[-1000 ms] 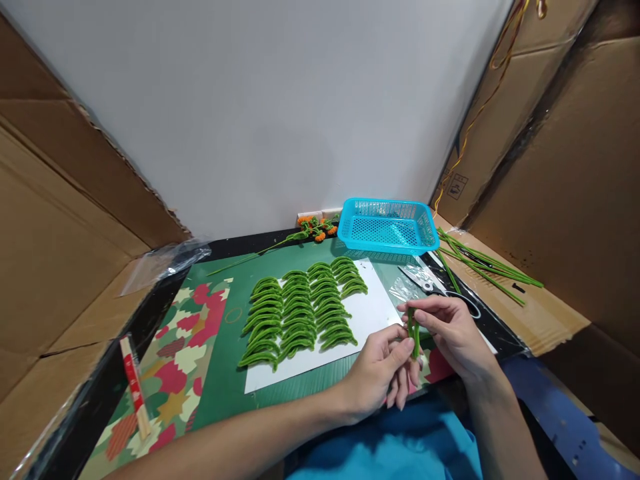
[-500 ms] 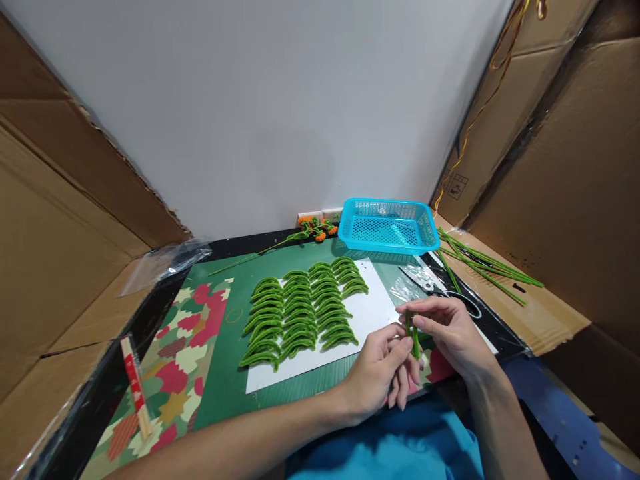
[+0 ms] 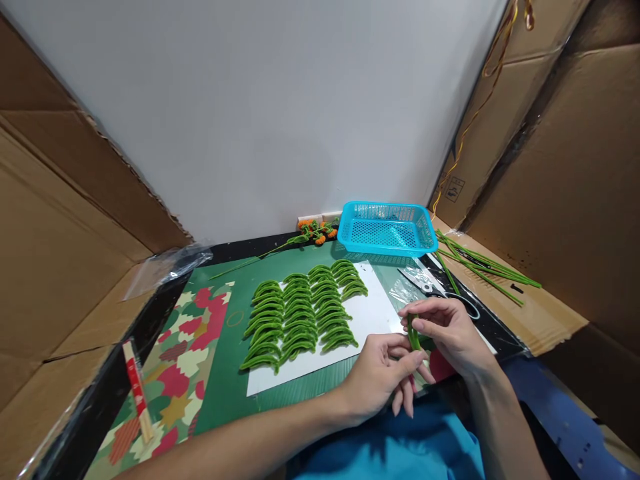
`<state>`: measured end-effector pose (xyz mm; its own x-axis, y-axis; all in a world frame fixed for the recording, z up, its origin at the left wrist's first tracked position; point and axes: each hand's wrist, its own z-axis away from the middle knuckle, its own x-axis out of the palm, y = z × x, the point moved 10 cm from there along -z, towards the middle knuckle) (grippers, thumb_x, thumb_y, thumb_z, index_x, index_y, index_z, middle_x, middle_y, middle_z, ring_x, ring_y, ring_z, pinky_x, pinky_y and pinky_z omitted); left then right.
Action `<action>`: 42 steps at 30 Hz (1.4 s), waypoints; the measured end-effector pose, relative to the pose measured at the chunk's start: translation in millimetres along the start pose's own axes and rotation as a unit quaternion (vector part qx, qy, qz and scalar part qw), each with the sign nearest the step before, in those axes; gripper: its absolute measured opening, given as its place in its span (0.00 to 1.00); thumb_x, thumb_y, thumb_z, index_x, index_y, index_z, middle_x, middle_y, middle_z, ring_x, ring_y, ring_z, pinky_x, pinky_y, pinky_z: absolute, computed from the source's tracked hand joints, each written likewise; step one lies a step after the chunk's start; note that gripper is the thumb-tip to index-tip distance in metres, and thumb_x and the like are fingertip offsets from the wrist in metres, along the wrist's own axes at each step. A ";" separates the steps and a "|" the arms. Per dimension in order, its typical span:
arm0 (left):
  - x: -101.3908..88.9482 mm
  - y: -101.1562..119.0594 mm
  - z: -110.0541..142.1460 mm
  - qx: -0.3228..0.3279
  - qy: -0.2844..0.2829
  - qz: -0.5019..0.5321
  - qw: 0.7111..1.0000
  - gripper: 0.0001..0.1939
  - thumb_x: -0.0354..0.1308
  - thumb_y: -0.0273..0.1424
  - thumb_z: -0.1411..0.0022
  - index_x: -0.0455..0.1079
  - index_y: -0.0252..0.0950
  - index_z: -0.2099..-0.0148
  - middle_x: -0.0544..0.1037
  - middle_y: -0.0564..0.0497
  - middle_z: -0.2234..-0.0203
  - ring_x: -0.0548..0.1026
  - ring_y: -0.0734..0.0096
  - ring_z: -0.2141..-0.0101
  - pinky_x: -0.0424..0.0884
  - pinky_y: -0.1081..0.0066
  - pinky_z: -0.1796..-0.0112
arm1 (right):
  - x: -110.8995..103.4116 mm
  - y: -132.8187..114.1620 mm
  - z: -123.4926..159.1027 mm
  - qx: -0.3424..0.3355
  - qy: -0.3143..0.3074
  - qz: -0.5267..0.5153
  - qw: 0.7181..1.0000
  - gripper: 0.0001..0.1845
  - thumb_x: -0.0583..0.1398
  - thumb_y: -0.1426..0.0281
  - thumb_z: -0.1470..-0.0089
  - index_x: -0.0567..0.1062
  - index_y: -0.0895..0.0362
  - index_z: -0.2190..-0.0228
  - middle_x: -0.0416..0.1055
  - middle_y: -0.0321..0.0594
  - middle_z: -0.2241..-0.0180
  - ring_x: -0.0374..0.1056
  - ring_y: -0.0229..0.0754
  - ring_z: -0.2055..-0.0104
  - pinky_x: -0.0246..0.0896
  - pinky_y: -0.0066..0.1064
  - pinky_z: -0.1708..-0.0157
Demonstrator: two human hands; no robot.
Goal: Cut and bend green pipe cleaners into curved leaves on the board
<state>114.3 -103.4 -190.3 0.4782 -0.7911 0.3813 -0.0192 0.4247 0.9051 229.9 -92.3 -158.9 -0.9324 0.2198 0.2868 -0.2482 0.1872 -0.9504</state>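
Black counter, green mat on top, white sheet with four columns of curved green pieces, patterned strip at left under red-wrapped sticks, I note orange-flowered stem, blue basket at back, scissors at right.

no text reads clearly (cardboard stamp too small).

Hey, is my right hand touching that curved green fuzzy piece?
Touching. The head view shows the right hand pinching the green fuzzy piece near its upper end, thumb against it.
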 end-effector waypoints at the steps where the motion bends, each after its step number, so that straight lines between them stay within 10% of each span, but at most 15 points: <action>1: 0.0 -0.4 -0.2 -0.001 -0.001 0.003 1.000 0.27 0.67 0.53 0.38 0.71 0.30 0.63 0.84 0.39 0.66 0.75 0.76 0.86 0.64 0.81 0.88 | -0.2 0.1 -0.2 0.000 0.000 0.000 1.000 0.10 0.79 0.65 0.55 0.88 0.51 0.68 0.86 0.44 0.64 0.82 0.46 0.62 0.78 0.33 0.60; 30: -8.6 2.8 -0.7 -0.015 0.024 0.026 0.999 0.27 0.70 0.53 0.40 0.72 0.30 0.64 0.79 0.49 0.79 0.73 0.74 0.88 0.61 0.81 0.91 | -11.9 -9.5 -0.7 -0.006 0.056 -0.038 0.998 0.13 0.78 0.57 0.52 0.88 0.52 0.69 0.85 0.44 0.66 0.80 0.44 0.68 0.77 0.35 0.61; 42: -8.0 0.0 -1.1 -0.024 0.033 0.032 0.999 0.28 0.73 0.52 0.44 0.77 0.27 0.65 0.85 0.37 0.67 0.76 0.74 0.85 0.65 0.80 0.89 | -15.3 -7.2 0.1 -0.007 0.060 -0.048 0.997 0.12 0.80 0.63 0.57 0.87 0.52 0.70 0.85 0.42 0.67 0.80 0.42 0.67 0.77 0.30 0.62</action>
<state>111.5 -96.5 -193.6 0.5338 -0.7316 0.4241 -0.0098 0.4961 0.8682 245.9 -97.0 -156.5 -0.8667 0.3126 0.3887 -0.3296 0.2260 -0.9167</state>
